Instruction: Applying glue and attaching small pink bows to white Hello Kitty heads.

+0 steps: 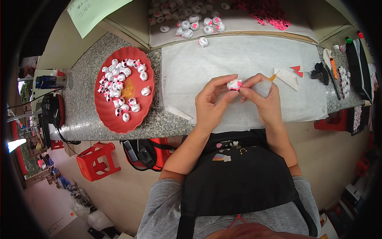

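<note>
Over the white paper sheet (191,59), my left hand (211,104) pinches a small white figurine with pink and black parts (234,84) between thumb and fingers. My right hand (266,102) keeps a translucent squeeze bottle with a yellow needle tip (262,88) tucked in its grip, the tip pointing away to the upper right. The thumb and forefinger of that same hand meet at the figurine's right side. Whether they hold a tiny part there is too small to tell.
On the left, a red scalloped tray (104,115) bears several like figurines. More white pieces (191,24) and a pink pile (274,16) lie on the back shelf. Red scraps (297,71), an orange-handled tool (333,67) and a black cloth-like item (319,73) lie right.
</note>
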{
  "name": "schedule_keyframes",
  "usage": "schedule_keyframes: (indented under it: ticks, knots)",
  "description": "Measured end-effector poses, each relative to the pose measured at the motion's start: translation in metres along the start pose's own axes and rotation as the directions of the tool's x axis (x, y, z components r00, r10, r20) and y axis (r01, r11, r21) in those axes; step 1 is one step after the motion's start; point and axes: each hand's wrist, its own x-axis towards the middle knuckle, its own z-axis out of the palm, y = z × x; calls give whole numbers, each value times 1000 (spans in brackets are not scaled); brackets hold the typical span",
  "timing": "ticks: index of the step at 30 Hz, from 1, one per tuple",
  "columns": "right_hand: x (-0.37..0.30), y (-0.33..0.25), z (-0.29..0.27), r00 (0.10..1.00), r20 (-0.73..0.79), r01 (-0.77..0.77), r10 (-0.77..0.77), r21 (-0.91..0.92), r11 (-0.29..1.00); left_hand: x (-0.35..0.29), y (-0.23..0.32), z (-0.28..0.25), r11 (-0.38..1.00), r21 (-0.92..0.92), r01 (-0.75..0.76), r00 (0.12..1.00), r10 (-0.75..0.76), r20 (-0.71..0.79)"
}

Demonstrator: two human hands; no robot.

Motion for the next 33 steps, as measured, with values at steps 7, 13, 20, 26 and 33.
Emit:
schedule_keyframes:
  ticks: [7,13,20,26,33]
  knots:
    - [-5,-2,1,991,46,129,-126,-77,989,-1,4,-5,971,-208,114,993,-113,17]
    - [-3,4,0,990,139,16,-18,16,1000,-2,2,-7,971,-209,116,991,-98,92]
    - [-4,10,-1,991,126,40,-52,93,995,-3,2,-4,993,-106,52,994,-42,97]
    - [-8,12,-2,994,101,27,-34,74,997,-3,3,-7,980,-145,133,984,-113,141]
    - [-9,8,-1,999,44,10,-13,82,997,-4,5,2,985,-131,114,991,-103,90]
